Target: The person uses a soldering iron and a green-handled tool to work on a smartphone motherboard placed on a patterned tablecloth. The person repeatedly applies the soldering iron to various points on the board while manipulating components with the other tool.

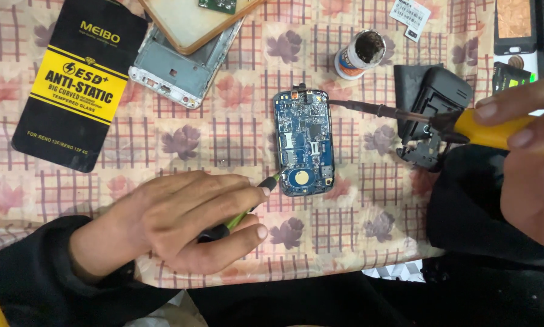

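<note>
Head view: our left hand (pixel 181 221) grips green tweezers (pixel 248 209) tight at the bare blue circuit board (pixel 304 142) lying mid-cloth, right hand (pixel 523 145) clenches the soldering iron (pixel 405 113), tip at its upper edge; reassembly remains.

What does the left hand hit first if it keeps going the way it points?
The left hand points up-right; its green tool already meets the lower-left edge of the blue board, so the board comes first. Contact height is unclear.
</note>
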